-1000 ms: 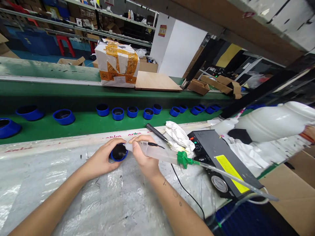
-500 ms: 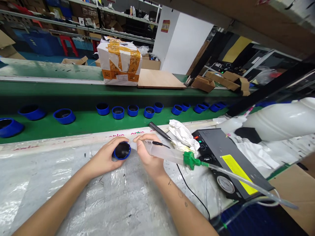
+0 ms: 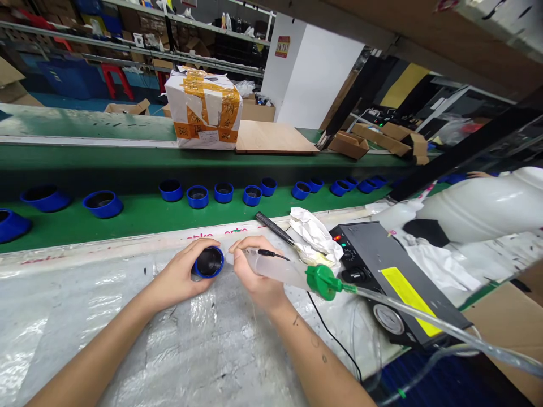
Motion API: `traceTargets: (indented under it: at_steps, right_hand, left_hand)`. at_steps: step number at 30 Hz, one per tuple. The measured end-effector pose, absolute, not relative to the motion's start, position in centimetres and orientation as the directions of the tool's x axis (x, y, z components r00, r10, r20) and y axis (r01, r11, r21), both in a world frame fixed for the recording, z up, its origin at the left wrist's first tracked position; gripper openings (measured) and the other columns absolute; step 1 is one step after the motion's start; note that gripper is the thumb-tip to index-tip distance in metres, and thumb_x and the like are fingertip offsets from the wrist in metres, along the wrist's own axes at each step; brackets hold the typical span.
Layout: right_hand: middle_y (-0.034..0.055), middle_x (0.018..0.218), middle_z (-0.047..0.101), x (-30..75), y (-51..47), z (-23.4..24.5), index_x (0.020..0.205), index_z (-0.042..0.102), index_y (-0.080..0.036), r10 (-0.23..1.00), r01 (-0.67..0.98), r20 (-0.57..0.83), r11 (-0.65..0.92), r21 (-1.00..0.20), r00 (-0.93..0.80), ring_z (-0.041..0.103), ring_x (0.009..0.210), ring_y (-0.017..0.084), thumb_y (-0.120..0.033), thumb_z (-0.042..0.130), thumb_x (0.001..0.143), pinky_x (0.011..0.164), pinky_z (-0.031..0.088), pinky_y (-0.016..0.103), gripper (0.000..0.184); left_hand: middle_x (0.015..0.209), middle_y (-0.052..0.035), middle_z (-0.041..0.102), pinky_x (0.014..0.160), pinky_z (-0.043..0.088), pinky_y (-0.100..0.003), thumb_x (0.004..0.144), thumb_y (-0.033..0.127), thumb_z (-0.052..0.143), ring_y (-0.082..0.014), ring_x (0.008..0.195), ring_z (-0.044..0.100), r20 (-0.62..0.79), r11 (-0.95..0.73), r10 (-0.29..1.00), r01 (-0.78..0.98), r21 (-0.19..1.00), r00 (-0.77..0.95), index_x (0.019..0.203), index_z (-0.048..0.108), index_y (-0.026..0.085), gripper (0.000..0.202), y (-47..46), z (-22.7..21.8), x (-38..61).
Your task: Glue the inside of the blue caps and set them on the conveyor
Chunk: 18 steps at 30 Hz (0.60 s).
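Observation:
My left hand [image 3: 180, 277] is wrapped round a small blue cap [image 3: 207, 262], tilted so its dark inside faces me. My right hand [image 3: 254, 270] grips a clear dispensing syringe [image 3: 284, 270] with its tip pointing at the cap's rim. A green fitting [image 3: 320, 281] caps the syringe's back end, and a clear hose [image 3: 424, 322] runs off it to the right. A thin black cable leaves the syringe near my fingers. Both hands rest over a bench covered in plastic sheet [image 3: 127, 339].
A grey controller box [image 3: 382, 277] with a yellow label sits to the right, crumpled white paper [image 3: 314, 232] and a black pen-like tool [image 3: 274, 228] behind my hands. Several blue caps [image 3: 197, 196] stand in a row on the green conveyor [image 3: 139, 212]. A white jug [image 3: 479, 206] lies at right.
The caps on the conveyor have shifted left. My hands stay together, the cap turned slightly in my left hand, the syringe tip still at it.

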State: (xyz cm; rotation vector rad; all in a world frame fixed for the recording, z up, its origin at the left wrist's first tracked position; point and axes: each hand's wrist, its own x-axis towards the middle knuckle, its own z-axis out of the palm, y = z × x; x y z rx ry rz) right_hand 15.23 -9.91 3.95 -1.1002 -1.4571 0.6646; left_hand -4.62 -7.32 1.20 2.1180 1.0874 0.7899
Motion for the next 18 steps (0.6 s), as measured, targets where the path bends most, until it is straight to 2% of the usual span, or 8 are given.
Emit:
traceTargets:
  at_steps: [4,7,10,12,15,18]
  right_hand:
    - [0.0011,0.08,0.076,15.4,-9.8,4.4,0.084,0.068,-0.023,0.89,0.269,0.45,0.417,-0.868,0.071,0.073,0.075,0.021,-0.024,0.069,0.086,0.072,0.057,0.033,0.003]
    - [0.0025,0.084,0.076,15.9,-9.7,4.7,0.09,0.07,-0.024,0.88,0.191,0.458,0.431,-0.882,0.124,0.072,0.072,0.021,-0.025,0.066,0.09,0.069,0.056,0.034,0.004]
    - [0.0049,0.089,0.077,16.6,-9.3,4.4,0.094,0.068,-0.024,0.873,0.087,0.439,0.431,-0.898,0.213,0.07,0.07,0.021,-0.029,0.065,0.092,0.06,0.054,0.033,0.006]
    - [0.0055,0.092,0.077,16.8,-9.0,4.2,0.095,0.067,-0.024,0.878,0.063,0.415,0.412,-0.909,0.24,0.069,0.07,0.021,-0.031,0.066,0.092,0.057,0.053,0.032,0.008]
    - [0.0057,0.092,0.077,16.8,-8.9,4.2,0.093,0.066,-0.023,0.871,0.066,0.411,0.409,-0.91,0.267,0.069,0.071,0.02,-0.033,0.067,0.092,0.055,0.052,0.03,0.01]
    - [0.006,0.09,0.077,16.5,-9.1,4.5,0.09,0.066,-0.023,0.862,0.073,0.421,0.418,-0.905,0.281,0.069,0.071,0.021,-0.034,0.067,0.091,0.055,0.052,0.031,0.011]
  left_hand:
    - [0.13,-0.0082,0.063,0.107,0.05,-0.045,0.08,0.017,0.067,-0.0285,0.122,0.062,0.234,-0.456,0.86,0.478,0.751,0.453,0.128,0.054,0.025,0.051,-7.7,1.2,-4.3]
    - [0.132,-0.008,0.062,0.11,0.048,-0.045,0.079,0.02,0.072,-0.0285,0.126,0.06,0.232,-0.429,0.884,0.51,0.746,0.405,0.129,0.055,0.025,0.053,-7.2,1.5,-5.0]
    - [0.129,-0.0087,0.062,0.107,0.049,-0.047,0.081,0.026,0.073,-0.0295,0.122,0.06,0.272,-0.332,0.942,0.636,0.697,0.194,0.129,0.056,0.024,0.051,-5.3,1.8,-8.2]
    - [0.125,-0.0101,0.061,0.11,0.046,-0.05,0.077,0.031,0.077,-0.0333,0.123,0.058,0.339,-0.196,0.94,0.764,0.615,-0.032,0.123,0.06,0.023,0.05,-3.8,2.0,-11.4]
    - [0.122,-0.0126,0.059,0.109,0.046,-0.053,0.073,0.037,0.08,-0.039,0.123,0.057,0.251,0.144,0.921,0.858,0.493,-0.299,0.122,0.062,0.02,0.055,-2.7,2.0,-15.5]
    - [0.135,-0.0187,0.049,0.098,0.053,-0.049,0.084,0.036,0.069,-0.0379,0.114,0.064,0.228,0.326,0.87,0.857,0.399,-0.437,0.139,0.052,0.016,0.06,-2.6,1.7,-17.1]
